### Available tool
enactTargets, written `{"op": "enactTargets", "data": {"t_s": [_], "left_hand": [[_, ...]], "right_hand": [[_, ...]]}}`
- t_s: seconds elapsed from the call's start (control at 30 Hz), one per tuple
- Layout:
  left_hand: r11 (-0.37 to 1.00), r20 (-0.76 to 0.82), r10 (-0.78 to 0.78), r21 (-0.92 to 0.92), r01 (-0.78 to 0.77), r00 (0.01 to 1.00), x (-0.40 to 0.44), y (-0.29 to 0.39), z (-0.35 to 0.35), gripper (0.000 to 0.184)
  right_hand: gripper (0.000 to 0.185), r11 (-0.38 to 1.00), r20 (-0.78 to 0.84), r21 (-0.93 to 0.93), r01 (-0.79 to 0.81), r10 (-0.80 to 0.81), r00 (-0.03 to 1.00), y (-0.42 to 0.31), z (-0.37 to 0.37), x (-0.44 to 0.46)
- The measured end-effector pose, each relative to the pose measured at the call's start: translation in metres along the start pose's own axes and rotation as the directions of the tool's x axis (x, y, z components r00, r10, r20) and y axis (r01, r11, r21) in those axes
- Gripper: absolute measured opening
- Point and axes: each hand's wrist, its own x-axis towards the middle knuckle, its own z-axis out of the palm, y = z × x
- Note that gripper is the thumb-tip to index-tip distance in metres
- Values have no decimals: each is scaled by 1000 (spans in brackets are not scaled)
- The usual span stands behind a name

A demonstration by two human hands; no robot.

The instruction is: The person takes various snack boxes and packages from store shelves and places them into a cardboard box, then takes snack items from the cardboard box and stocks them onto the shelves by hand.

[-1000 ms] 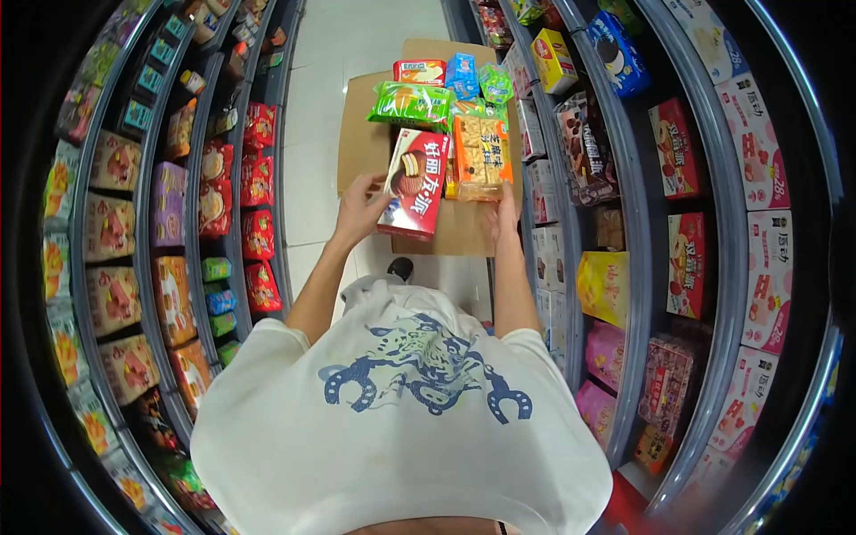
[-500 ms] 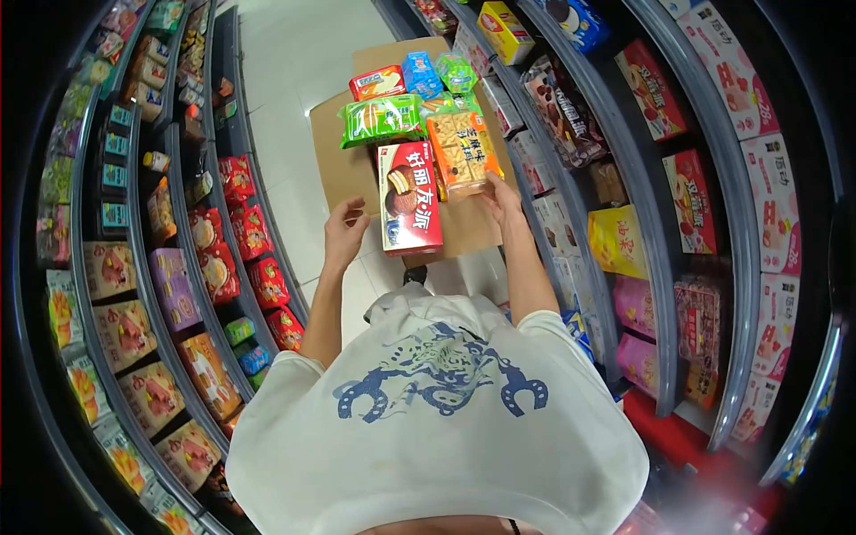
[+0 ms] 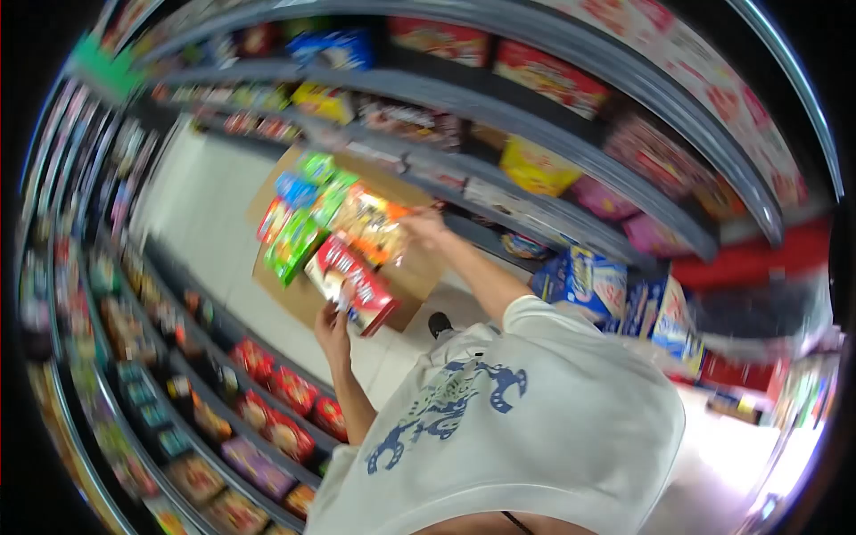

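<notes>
My left hand [image 3: 333, 332] is at the near left edge of a red and white box of chocolate pies [image 3: 364, 287], its fingers closed against it, blurred by motion. At the right edge of an orange packet of biscuits [image 3: 374, 227], my right hand [image 3: 426, 226] has its fingers closed on the wrapper. Beside these lie a green packet [image 3: 294, 247], a blue packet [image 3: 296, 190], a bright green packet [image 3: 317, 167] and a small red packet [image 3: 273, 219]. All rest over an open brown cardboard box [image 3: 412, 292].
Shelves of snacks curve along the far side, with yellow bags [image 3: 535, 167] and red boxes [image 3: 548, 78]. Lower shelves on the left hold red packets [image 3: 292, 390]. Pale floor tiles [image 3: 196, 207] run between them. Blue and white bags [image 3: 596, 287] stand at right.
The view has turned, so the aisle now slants to the upper left. My left hand has come from beside the pie box to its edge. My right hand stays at the biscuits.
</notes>
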Motion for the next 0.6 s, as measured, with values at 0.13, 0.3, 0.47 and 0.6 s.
{"op": "enactTargets", "data": {"t_s": [0.13, 0.3, 0.47, 0.6], "left_hand": [[997, 34, 67, -34, -66, 997, 1, 6, 17, 34], [985, 72, 172, -21, -171, 982, -4, 38, 54, 33], [946, 234, 320, -121, -300, 918, -22, 98, 132, 59], [907, 554, 421, -273, -321, 718, -72, 177, 228, 68]], "right_hand": [[59, 951, -50, -236, 201, -218, 975, -31, -38, -39], [61, 908, -20, -247, 339, -355, 935, -52, -128, -85], [58, 859, 12, -53, 510, -510, 860, -63, -242, -163], [57, 830, -28, 29, 556, -556, 831, -74, -333, -246]]}}
